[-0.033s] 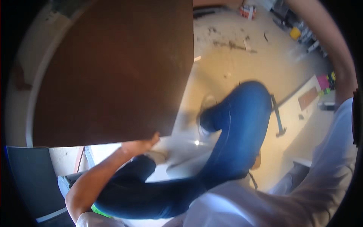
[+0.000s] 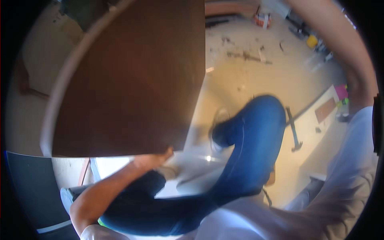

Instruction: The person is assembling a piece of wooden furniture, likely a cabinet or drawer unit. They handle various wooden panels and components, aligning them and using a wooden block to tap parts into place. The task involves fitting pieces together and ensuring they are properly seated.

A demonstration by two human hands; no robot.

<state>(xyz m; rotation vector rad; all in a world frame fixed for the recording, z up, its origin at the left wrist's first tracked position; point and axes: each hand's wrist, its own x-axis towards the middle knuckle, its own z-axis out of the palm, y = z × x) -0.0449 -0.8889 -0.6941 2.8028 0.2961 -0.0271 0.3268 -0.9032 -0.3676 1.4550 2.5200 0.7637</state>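
A large dark brown board (image 2: 132,80) with a pale edge stands tilted before me and fills much of the upper left. My left hand (image 2: 154,159) is closed on its lower edge near the right corner, the thumb lying over the front face. The fingers behind the board are hidden. My right arm (image 2: 334,32) reaches up along the right side and leaves the picture at the top, so the right hand is out of sight. Between the board and the right arm, my bent knee (image 2: 260,124) in blue jeans is raised.
A hammer (image 2: 295,130) lies right of my knee, beside a white panel (image 2: 308,140). Dark debris (image 2: 248,57) is scattered on the floor ahead. A red and white package (image 2: 262,21) and a yellow object (image 2: 312,41) sit farther back. A dark panel (image 2: 36,192) stands at lower left.
The board's left edge has swung to the right and its lower edge sits slightly lower. My left hand has moved a little down and right with it, keeping its hold.
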